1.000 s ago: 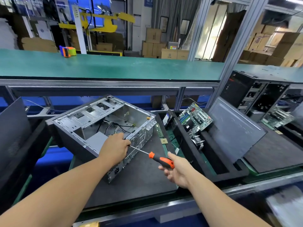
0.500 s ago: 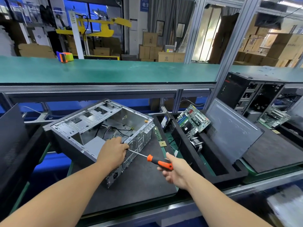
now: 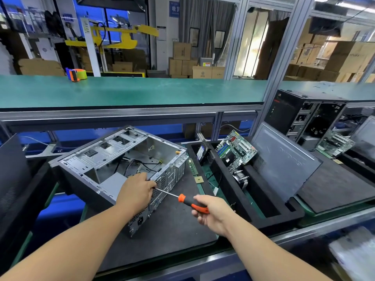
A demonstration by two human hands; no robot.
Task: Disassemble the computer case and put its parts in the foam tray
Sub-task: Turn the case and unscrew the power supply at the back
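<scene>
Here the computer case [image 3: 113,165] lies on its side on a dark mat on the desk [image 3: 174,236], open face up, its long axis running from far left toward near right, with the perforated rear panel turned toward the person. It looks stiff sheet metal, fairly heavy and awkward, with thin stamped edges that could cut; the folded rim and the corners seem the safest places to hold, not the loose cables inside. The left hand [image 3: 136,192] rests on the near rim by the rear corner, fingers curled over the edge, steadying the box. The right hand [image 3: 211,212] grips the orange handle of a screwdriver [image 3: 183,199], whose shaft points up and left into the rear panel just beside the left hand; the tip is hidden behind the fingers. A screw is probably being worked there, likely one securing the grey box in the near corner. Just to the right, the foam tray [image 3: 263,218] already holds a circuit board [image 3: 236,152] leaning upright in a slot, with a flat grey side panel [image 3: 284,159] propped beside it.
</scene>
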